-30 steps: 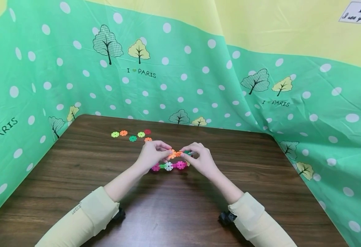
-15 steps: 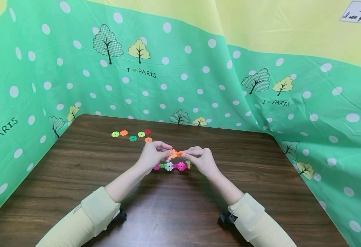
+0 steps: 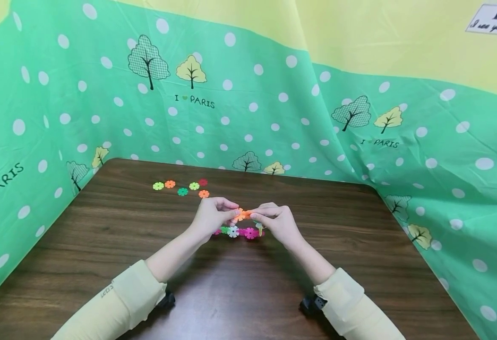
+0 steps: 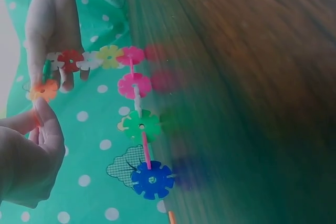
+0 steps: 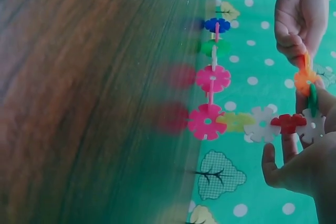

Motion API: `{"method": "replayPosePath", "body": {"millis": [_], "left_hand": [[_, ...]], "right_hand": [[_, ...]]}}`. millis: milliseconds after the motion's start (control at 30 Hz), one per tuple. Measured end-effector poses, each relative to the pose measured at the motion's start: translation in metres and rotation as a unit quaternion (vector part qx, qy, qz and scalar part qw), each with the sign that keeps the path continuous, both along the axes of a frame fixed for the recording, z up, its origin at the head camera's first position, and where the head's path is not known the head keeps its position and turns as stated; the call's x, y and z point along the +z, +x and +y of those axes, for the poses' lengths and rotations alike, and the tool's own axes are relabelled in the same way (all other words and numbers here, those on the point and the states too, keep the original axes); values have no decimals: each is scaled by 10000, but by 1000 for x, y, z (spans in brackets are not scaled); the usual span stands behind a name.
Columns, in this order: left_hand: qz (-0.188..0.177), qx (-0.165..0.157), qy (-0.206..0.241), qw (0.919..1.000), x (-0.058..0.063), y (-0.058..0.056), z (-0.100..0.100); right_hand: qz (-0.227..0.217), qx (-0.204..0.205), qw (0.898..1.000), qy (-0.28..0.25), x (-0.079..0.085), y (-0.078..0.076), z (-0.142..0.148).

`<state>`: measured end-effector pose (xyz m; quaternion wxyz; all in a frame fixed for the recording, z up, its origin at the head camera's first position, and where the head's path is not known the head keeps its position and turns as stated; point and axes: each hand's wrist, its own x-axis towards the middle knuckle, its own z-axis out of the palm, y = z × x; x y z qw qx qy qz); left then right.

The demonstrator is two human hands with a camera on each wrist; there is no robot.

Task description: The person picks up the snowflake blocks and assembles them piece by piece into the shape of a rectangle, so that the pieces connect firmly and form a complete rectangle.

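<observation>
My left hand (image 3: 209,218) pinches an orange snowflake disc (image 3: 240,215) between thumb and fingers. Facing it, my right hand (image 3: 279,223) grips the end of a chain of slotted snowflake discs, at a second orange disc (image 4: 44,91) and a green disc (image 5: 313,99). The two orange discs meet between my fingertips. From my right fingers the chain runs down through white, a red disc (image 5: 289,124), white and a yellow disc (image 4: 109,56). It then turns at a pink disc (image 5: 208,121) along the tabletop, ending in a blue disc (image 4: 153,180).
Loose snowflake discs lie on the wooden table (image 3: 104,226) beyond my left hand: a yellow-green disc (image 3: 158,186), a dark green disc (image 3: 182,191), a red disc (image 3: 202,182), orange discs and others. A polka-dot curtain (image 3: 248,118) stands around the table's far and side edges.
My right fingers have shifted their grip closer to the orange discs, and the green piece seen beside them earlier is now hidden in the head view. My left hand has barely moved.
</observation>
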<state>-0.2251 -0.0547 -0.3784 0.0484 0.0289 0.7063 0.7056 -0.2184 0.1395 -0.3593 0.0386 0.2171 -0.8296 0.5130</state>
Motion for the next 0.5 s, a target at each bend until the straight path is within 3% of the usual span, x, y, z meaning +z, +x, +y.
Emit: {"method": "replayPosePath", "body": {"millis": [267, 500], "left_hand": [[167, -305, -256, 9991, -1, -3, -4], [401, -977, -784, 9913, -4, -7, -15]], "right_hand": [[-61, 152, 9991, 399, 3, -5, 3], [46, 532, 9968, 589, 6, -6, 8]]}}
